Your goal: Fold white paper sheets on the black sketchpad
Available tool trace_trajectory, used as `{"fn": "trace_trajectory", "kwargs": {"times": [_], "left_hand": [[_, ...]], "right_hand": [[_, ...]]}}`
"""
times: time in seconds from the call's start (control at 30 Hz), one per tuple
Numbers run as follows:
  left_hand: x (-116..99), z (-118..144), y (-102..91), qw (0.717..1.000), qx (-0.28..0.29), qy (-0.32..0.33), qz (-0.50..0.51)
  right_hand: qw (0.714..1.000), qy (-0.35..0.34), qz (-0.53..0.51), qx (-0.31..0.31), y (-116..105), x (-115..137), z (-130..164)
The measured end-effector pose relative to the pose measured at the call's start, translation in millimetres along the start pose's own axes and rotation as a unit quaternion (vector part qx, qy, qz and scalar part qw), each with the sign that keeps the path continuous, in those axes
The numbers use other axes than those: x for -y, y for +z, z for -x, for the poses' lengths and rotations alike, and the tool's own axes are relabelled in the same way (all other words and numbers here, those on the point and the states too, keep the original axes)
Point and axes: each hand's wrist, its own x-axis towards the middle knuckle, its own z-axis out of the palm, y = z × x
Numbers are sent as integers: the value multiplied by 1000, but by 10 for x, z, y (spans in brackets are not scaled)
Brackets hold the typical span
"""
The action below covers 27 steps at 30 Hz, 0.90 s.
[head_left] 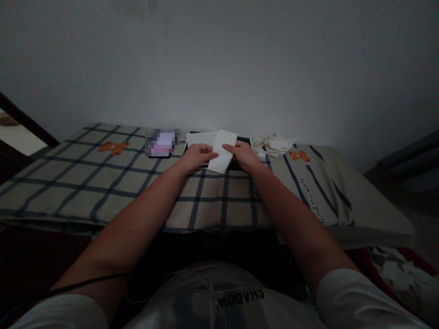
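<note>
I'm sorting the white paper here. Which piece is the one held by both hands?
The tilted white sheet, pinched between the left hand and right hand. The flat sheet behind lies untouched, and the folded pile sits off to the right.
</note>
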Motion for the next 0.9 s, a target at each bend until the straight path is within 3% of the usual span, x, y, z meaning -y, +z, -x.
{"fn": "trace_trajectory", "kwargs": {"times": [0.23,0.47,0.63,0.9], "left_hand": [[16,-12,28,994,40,-42,90],[107,-76,1,996,-1,-40,83],[132,-96,-27,997,-27,-28,61],[120,-103,-33,997,-34,-43,53]], "right_hand": [[1000,-8,18,-1,10,31,19],[999,-3,42,9,65,27,46],[1000,14,-6,13,53,55,43],[1000,31,1,-3,4,94,38]]}}
